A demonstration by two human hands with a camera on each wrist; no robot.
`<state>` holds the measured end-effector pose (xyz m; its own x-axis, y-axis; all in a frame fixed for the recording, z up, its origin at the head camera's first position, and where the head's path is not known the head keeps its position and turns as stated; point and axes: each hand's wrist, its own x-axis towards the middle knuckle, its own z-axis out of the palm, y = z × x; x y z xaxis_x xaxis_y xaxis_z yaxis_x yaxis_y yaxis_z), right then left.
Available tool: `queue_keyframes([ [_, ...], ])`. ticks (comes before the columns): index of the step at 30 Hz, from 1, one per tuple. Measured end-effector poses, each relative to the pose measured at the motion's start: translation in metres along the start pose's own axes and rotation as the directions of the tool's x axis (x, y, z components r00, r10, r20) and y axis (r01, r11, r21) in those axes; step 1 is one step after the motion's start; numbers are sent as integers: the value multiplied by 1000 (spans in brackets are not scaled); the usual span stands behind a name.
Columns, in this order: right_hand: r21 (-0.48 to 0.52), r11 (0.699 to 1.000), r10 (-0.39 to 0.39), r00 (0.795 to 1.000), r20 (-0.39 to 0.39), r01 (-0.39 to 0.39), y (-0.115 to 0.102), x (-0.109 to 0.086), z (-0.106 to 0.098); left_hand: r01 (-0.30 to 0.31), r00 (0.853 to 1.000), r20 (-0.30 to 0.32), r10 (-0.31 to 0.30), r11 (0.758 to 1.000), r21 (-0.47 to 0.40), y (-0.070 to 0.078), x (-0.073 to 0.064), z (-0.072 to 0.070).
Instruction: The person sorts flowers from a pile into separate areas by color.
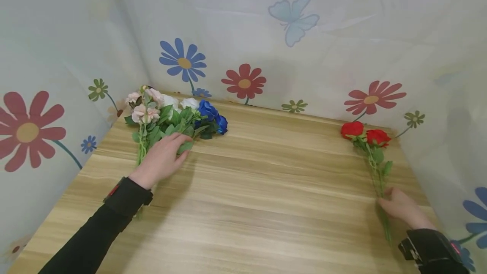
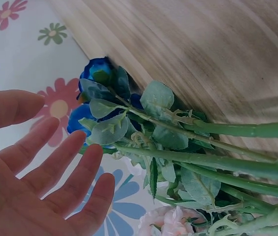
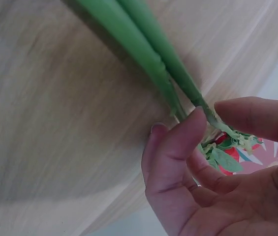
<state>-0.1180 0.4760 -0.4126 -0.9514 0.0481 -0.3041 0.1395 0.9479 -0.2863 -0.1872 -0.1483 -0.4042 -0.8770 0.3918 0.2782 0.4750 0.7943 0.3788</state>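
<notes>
At the desk's (image 1: 274, 189) three o'clock, the right hand's (image 1: 404, 209) fingers curl narrowly around two red roses' (image 1: 378, 155) stems (image 3: 135, 44). Toward ten, the left hand (image 1: 163, 157), fingers loosely spread, is over blue roses (image 1: 208, 110) and pink flowers (image 1: 146, 113).

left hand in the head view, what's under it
Green leaves show at the edge of the left hand, with stems just beside it and the wooden table below. Whatever lies straight beneath the hand is covered in that view.

Two red flowers (image 1: 352, 129), two-plus blue ones (image 1: 207, 110), two-plus white (image 1: 189, 103), three-plus pink (image 1: 139, 113).
</notes>
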Motion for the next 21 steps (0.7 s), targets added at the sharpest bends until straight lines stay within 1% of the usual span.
queue_keyframes([
  [3,2,1000,0,1000,10,0,1,3,0,8,1000,7,-8,1000,5,0,0,-1],
  [8,26,1000,-1,1000,27,0,2,1,2,16,1000,9,-16,1000,4,-1,0,0],
  [11,43,999,-10,1000,23,9,3,1,4,17,1000,4,-17,1000,1,-1,-1,0],
  [15,89,996,-15,1000,7,14,3,0,4,12,1000,-1,-12,1000,-3,-2,0,0],
  [18,125,992,-3,1000,9,2,4,0,3,15,1000,-3,-15,1000,-4,-3,2,-1],
  [21,150,988,24,999,29,-28,4,0,3,24,1000,1,-24,1000,-4,-3,1,-1],
])
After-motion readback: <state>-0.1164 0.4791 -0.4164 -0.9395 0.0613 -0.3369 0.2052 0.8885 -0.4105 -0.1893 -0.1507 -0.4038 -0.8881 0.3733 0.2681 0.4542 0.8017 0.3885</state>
